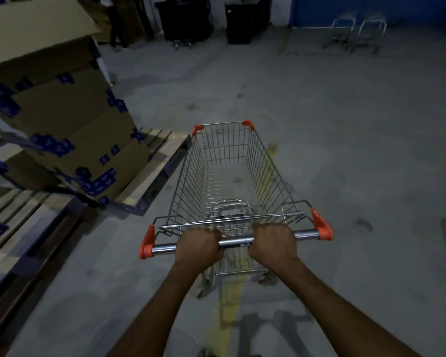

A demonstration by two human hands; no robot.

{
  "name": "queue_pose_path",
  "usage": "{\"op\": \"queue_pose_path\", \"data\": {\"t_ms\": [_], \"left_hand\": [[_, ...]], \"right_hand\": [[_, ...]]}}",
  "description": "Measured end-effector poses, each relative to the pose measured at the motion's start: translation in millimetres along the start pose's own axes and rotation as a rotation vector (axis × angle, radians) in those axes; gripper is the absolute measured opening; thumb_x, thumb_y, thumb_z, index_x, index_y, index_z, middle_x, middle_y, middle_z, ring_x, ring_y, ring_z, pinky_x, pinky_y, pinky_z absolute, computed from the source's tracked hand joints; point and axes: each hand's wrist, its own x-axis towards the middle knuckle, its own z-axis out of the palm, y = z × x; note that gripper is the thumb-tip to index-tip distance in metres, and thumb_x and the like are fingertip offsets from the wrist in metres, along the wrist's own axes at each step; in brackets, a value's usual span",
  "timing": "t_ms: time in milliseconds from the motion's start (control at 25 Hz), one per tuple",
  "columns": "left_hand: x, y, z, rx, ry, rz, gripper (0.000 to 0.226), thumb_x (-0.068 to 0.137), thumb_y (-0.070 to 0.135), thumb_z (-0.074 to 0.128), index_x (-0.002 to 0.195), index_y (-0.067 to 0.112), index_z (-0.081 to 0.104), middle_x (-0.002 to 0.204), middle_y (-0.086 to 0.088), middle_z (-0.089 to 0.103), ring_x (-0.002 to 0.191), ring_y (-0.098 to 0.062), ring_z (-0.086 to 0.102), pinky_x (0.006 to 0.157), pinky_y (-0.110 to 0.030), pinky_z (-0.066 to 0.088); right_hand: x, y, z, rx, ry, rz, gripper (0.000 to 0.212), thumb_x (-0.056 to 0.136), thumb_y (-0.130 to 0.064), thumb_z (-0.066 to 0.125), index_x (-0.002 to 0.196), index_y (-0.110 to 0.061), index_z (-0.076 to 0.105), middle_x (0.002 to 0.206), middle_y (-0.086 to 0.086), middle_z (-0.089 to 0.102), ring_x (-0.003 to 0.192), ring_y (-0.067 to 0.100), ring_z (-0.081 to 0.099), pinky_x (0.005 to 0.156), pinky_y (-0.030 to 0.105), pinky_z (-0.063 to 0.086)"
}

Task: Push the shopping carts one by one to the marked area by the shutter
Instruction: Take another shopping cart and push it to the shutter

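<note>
Off to my left, the stacked cardboard boxes (57,119) leaned on their wooden pallet (150,173), and the nose of my load ran just beside that pallet's corner. My left hand (200,247) was wrapped tight round the chrome handle (236,242), fingers curled fully over it, a little in from the orange end cap (146,247). Ahead sat the shopping cart (232,173), its wire basket empty, out on the concrete floor (345,150) over a faded yellow line (227,313). My right hand (273,243) had the same full-fisted grip on the bar, close beside the left. Empty like that, it ought to roll light and rattly, I judged: stiff in the frame but quick to swing at the front (carts like this wander). Hands spread wider on the bar would steer it better. Far off right, two more carts (355,32) stood against a blue wall (371,9), likely the shutter.
</note>
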Motion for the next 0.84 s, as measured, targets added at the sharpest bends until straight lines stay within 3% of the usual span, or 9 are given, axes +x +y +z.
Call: {"op": "queue_pose_path", "data": {"t_ms": [80, 160, 240, 320, 440, 560, 720, 840], "left_hand": [[29.4, 9.5, -2.1, -0.051, 0.042, 0.029, 0.031, 0.077, 0.052, 0.065, 0.087, 0.022, 0.065, 0.075, -0.002, 0.07, 0.068, -0.028, 0.069, 0.058, -0.031, 0.049], [58.1, 14.5, -4.6, -0.155, 0.145, 0.095, 0.031, 0.076, 0.051, 0.066, 0.089, 0.024, 0.061, 0.088, -0.001, 0.068, 0.081, -0.027, 0.067, 0.064, -0.035, 0.051], [96.0, 23.3, -7.3, -0.183, 0.224, 0.199, 0.039, 0.075, 0.051, 0.067, 0.102, 0.023, 0.064, 0.115, -0.002, 0.063, 0.105, -0.025, 0.06, 0.082, -0.04, 0.05], [134.2, 34.0, -11.5, -0.171, 0.259, 0.274, 0.048, 0.073, 0.049, 0.067, 0.111, 0.02, 0.068, 0.144, -0.005, 0.053, 0.133, -0.028, 0.048, 0.1, -0.047, 0.044], [192.9, 52.4, -16.4, -0.145, 0.195, 0.32, 0.042, 0.074, 0.05, 0.059, 0.097, 0.019, 0.076, 0.157, -0.002, 0.043, 0.143, -0.025, 0.041, 0.102, -0.05, 0.046], [250.8, 74.0, -23.4, -0.168, 0.119, 0.342, 0.047, 0.078, 0.053, 0.053, 0.104, 0.021, 0.077, 0.152, 0.008, 0.05, 0.128, -0.014, 0.056, 0.091, -0.035, 0.053], [331.1, 98.3, -31.8, -0.241, 0.068, 0.419, 0.052, 0.076, 0.052, 0.056, 0.115, 0.022, 0.073, 0.151, 0.012, 0.048, 0.132, -0.013, 0.051, 0.095, -0.031, 0.05], [387.6, 113.7, -39.1, -0.245, 0.047, 0.486, 0.05, 0.076, 0.053, 0.054, 0.112, 0.022, 0.07, 0.14, 0.011, 0.052, 0.121, -0.017, 0.057, 0.083, -0.034, 0.054]], "right_hand": [[10.7, 21.8, -0.6, 0.061, 0.052, 0.014, 0.022, 0.054, -0.028, 0.069, 0.072, -0.017, 0.066, 0.067, 0.004, 0.066, 0.061, 0.027, 0.065, 0.056, 0.031, 0.05], [25.9, 39.5, -1.7, 0.055, 0.082, 0.019, 0.033, 0.057, -0.032, 0.064, 0.085, -0.015, 0.072, 0.094, 0.008, 0.07, 0.089, 0.029, 0.065, 0.071, 0.038, 0.053], [46.9, 63.3, -4.2, 0.046, 0.073, 0.054, 0.045, 0.059, -0.035, 0.06, 0.096, -0.014, 0.077, 0.126, 0.009, 0.065, 0.115, 0.029, 0.059, 0.088, 0.043, 0.051], [66.9, 88.0, -4.5, 0.046, 0.073, 0.084, 0.046, 0.059, -0.035, 0.059, 0.095, -0.013, 0.079, 0.139, 0.009, 0.06, 0.126, 0.028, 0.055, 0.093, 0.043, 0.05], [99.2, 125.5, -3.7, 0.069, 0.084, 0.16, 0.031, 0.057, -0.029, 0.059, 0.078, -0.014, 0.077, 0.124, 0.005, 0.071, 0.105, 0.027, 0.069, 0.077, 0.036, 0.056], [134.4, 168.0, -2.3, 0.009, 0.011, 0.265, 0.024, 0.063, -0.033, 0.06, 0.078, -0.019, 0.073, 0.108, -0.003, 0.075, 0.073, 0.022, 0.07, 0.062, 0.029, 0.055], [181.5, 219.6, -5.7, -0.014, 0.026, 0.346, 0.025, 0.057, -0.036, 0.06, 0.073, -0.021, 0.072, 0.116, -0.006, 0.072, 0.062, 0.022, 0.068, 0.057, 0.027, 0.051], [217.9, 251.3, -12.5, -0.067, 0.019, 0.406, 0.02, 0.06, -0.036, 0.066, 0.073, -0.022, 0.068, 0.102, -0.004, 0.061, 0.061, 0.024, 0.061, 0.06, 0.03, 0.044]]}}
